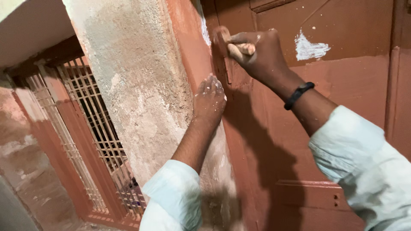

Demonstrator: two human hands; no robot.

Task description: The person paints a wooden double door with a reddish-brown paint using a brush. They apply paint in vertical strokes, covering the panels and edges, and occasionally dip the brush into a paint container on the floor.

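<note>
Your left hand (209,100) rests flat, released, where the wall (137,85) meets the red door (342,85). Farther up, your right hand (261,53) is clenched round a brush (231,45), which lies nearly level, its head pointing left against the door edge.

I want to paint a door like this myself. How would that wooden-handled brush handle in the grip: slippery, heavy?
The brush is probably light: the right hand holds it raised alone. Its smooth, rounded wooden handle looks paint-smeared, so it may slip. The bristles likely bend against the red-brown door.
</note>
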